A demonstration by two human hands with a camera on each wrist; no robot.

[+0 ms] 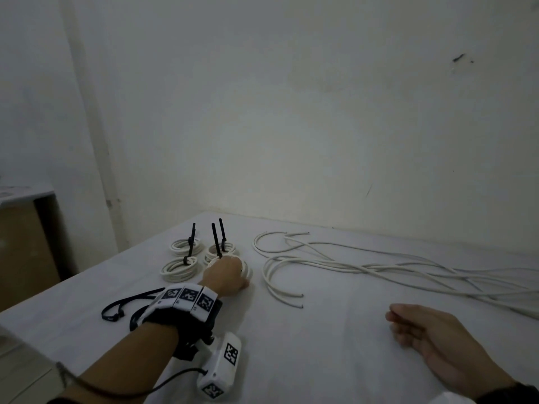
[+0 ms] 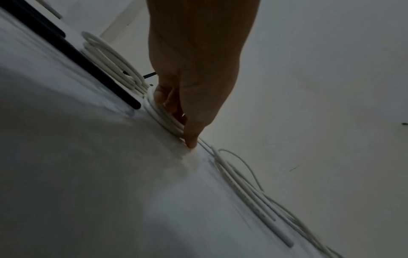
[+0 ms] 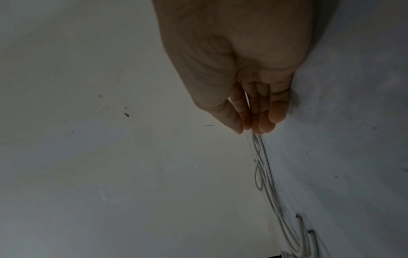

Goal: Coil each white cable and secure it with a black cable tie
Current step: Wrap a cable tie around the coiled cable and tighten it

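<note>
The left hand curls its fingers round a springy tied coil; the right hand lies slack, holding nothing, loose cables beyond its fingertips, light, best gripped mid-bundle.

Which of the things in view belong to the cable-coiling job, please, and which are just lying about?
Job:
left hand on the newest coil
tied coils
loose white cables
spare black cable ties
right hand, empty

Lying about:
cardboard box beside the table

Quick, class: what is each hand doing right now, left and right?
Left hand: fingers curled on the coiled white cable, setting it on the table.
Right hand: open, relaxed, holding nothing.
</note>
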